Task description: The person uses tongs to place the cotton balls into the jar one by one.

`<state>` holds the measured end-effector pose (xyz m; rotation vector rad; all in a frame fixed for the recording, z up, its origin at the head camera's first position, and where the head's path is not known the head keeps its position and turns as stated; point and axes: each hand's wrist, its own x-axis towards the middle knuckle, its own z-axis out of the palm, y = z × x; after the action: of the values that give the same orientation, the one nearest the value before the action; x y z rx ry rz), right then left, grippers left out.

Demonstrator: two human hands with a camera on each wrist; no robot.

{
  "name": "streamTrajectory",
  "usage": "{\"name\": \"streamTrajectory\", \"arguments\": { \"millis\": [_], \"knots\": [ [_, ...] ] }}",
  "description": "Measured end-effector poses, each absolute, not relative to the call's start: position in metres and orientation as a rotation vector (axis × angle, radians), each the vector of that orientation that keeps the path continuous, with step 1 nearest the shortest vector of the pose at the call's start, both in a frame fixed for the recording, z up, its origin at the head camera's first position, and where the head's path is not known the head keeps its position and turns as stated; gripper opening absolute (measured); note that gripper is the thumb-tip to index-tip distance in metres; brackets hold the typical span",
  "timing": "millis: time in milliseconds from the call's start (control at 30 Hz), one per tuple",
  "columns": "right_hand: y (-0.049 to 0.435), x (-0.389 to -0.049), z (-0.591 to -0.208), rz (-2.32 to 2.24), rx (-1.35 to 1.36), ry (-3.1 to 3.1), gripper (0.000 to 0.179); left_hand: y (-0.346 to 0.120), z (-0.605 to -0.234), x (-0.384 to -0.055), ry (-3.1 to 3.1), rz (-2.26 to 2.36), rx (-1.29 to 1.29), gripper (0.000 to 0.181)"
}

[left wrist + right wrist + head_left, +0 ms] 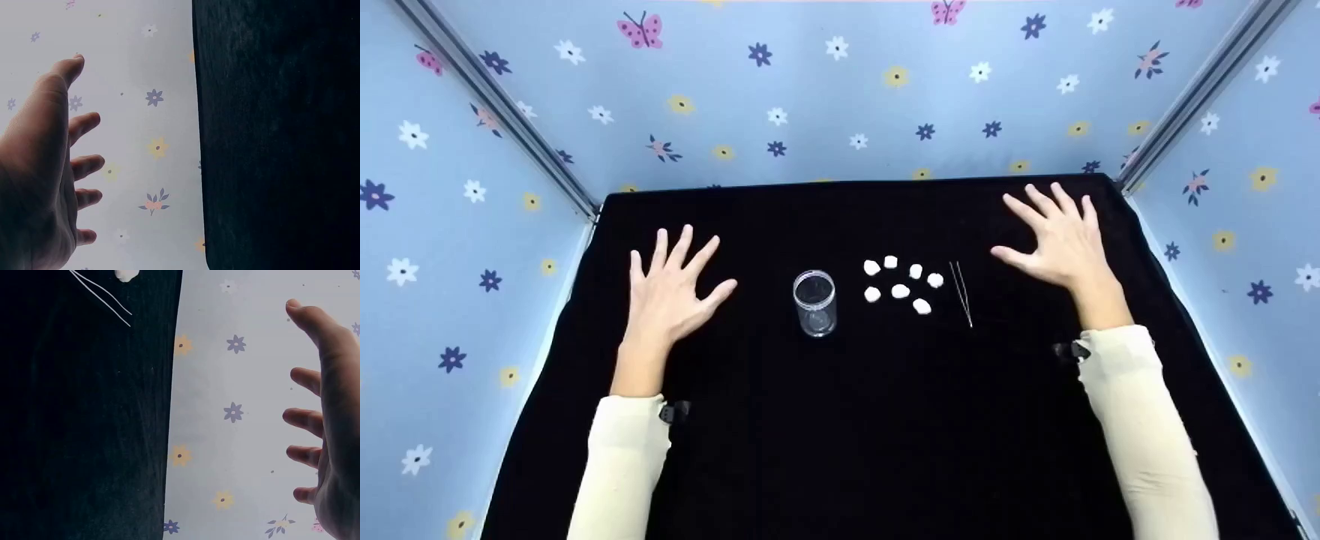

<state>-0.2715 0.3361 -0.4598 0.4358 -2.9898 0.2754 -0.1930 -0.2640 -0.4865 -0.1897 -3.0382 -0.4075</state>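
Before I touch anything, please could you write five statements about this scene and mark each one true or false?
1. The clear jar stands upright on the black cloth. True.
2. Seven white pieces lie between the clear jar and the tweezers. True.
3. The right hand holds the tweezers. False: it holds nothing, and the tweezers lie on the black cloth.
4. The left hand is closed in a fist. False: its fingers are spread.
5. The left hand is nearer to the clear jar than the right hand is. True.
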Motion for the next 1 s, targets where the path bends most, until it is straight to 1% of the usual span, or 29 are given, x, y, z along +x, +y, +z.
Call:
{"name": "streamTrajectory", "arguments": {
  "millis": [400, 1000],
  "knots": [
    [0.328, -0.27, -0.47, 0.292, 0.468, -2.969, 0.091, -0.254, -0.49, -0.198, -3.043, -0.39, -0.259, 0.08],
    [0.32, -0.27, -0.474, 0.333, 0.48, -2.934, 0.091, -0.251, -0.494, -0.199, -3.031, -0.449, -0.258, 0.079]
  ]
}}
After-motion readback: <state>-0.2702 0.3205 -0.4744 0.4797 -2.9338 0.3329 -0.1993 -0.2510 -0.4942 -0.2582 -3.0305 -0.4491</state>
